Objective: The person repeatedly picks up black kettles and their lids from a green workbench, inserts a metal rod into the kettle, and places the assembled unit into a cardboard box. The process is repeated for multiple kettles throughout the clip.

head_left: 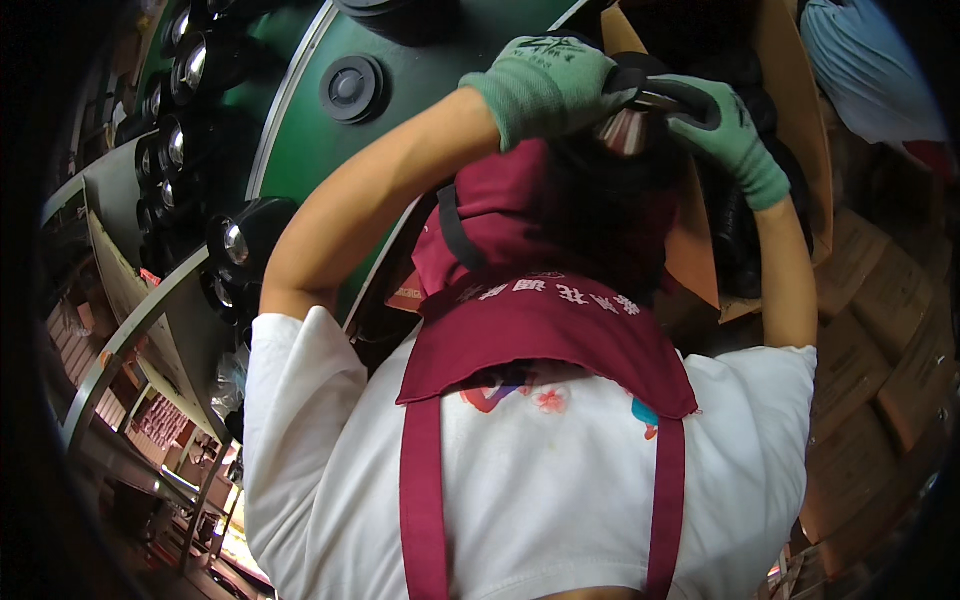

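My left hand, in a green glove with dark fingertips, is closed on the near-left rim of a dark round piece with a shiny, reddish-reflecting inside. My right hand, gloved the same way, curls its fingers and thumb around the other side of its rim. The piece is held up in front of my maroon apron, and its lower part is lost in shadow. What exactly it is, I cannot make out. A ribbed black disc lies on the green work surface left of my left hand.
Several black round housings with shiny centres line the left side. A larger black round part sits at the top. An open cardboard box holding black parts stands by my right hand, with stacked cartons beyond. Another person's blue clothing shows upper right.
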`<state>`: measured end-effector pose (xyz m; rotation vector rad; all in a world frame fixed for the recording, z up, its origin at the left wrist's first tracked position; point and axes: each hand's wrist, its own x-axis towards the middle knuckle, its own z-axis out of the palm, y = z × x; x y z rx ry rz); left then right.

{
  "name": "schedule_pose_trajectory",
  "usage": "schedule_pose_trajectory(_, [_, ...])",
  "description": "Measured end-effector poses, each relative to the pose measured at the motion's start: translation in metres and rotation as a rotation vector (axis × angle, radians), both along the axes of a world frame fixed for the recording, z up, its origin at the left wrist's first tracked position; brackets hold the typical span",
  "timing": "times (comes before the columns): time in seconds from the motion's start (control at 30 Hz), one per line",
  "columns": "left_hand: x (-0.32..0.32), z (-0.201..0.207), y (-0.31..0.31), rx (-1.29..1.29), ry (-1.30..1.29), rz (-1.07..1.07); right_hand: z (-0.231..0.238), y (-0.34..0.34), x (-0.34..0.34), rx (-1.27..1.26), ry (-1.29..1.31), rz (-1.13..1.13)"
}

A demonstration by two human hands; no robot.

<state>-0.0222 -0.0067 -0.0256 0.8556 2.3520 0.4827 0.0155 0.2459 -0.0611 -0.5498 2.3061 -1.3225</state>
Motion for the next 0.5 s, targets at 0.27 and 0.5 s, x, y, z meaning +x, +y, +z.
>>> schedule_pose_trajectory(0.27, [0.035,-0.011,-0.015,0.156,0.333,0.082,-0.031,-0.023,0.015,0.232,0.516,0.000])
schedule_pose_trajectory(0.5, [0.050,0.006,-0.012,0.075,0.149,0.181,-0.046,-0.021,-0.015,-1.182,-0.709,-0.455])
